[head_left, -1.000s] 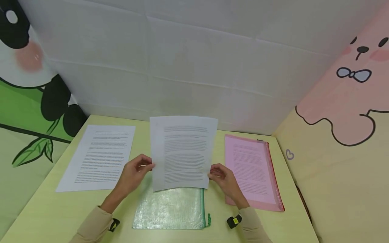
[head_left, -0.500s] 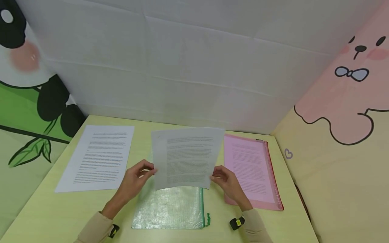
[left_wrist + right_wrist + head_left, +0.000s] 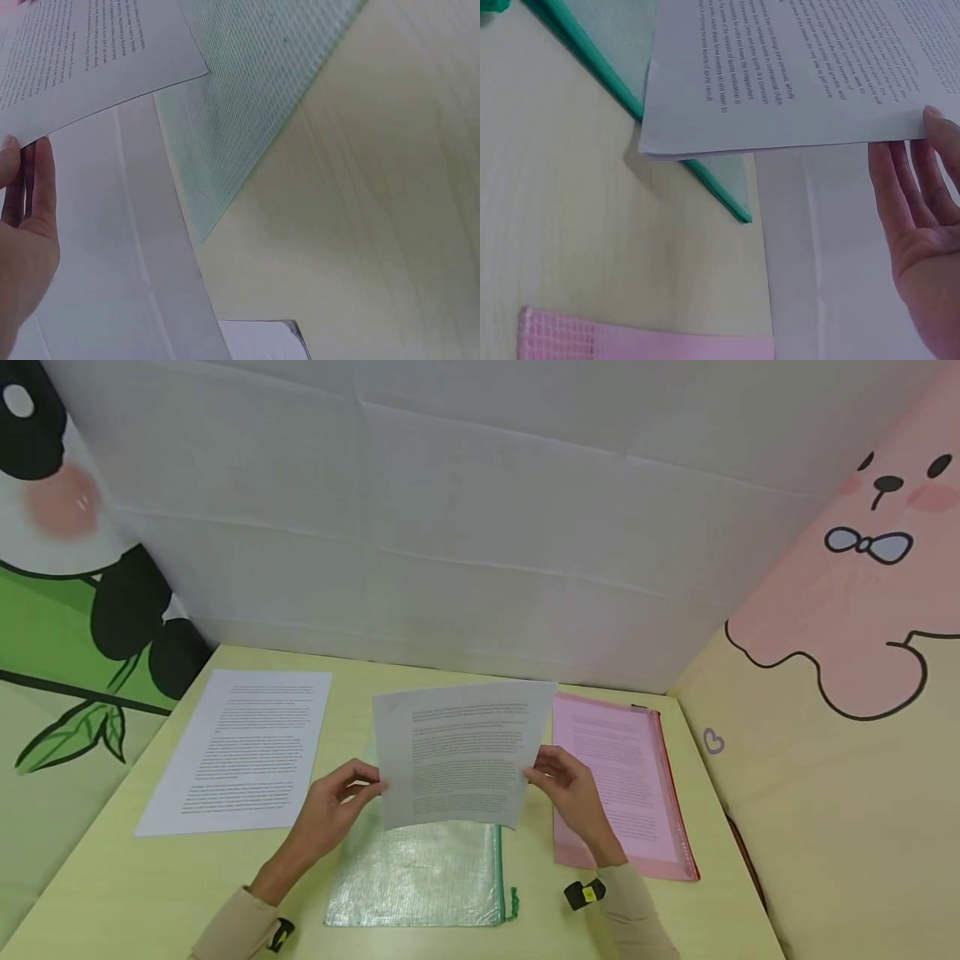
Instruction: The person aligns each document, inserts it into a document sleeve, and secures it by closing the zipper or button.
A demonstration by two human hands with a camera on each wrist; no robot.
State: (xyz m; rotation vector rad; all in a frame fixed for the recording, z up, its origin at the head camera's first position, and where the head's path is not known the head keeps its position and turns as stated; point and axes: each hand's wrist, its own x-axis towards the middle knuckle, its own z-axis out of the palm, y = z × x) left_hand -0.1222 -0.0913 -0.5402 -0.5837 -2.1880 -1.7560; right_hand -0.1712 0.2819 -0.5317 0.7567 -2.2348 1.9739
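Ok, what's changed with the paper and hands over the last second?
The held paper has changed tilt: its top edge sits lower in the head view, its upper right corner farther right. The right hand now pinches higher up its right edge. The left hand still pinches the left edge; nothing was let go. The flat printed sheet, green pouch and pink pouch stayed put.

Desk nook — cartoon walls (image 3: 847, 635), table (image 3: 112, 902), printed sheets (image 3: 465, 760).
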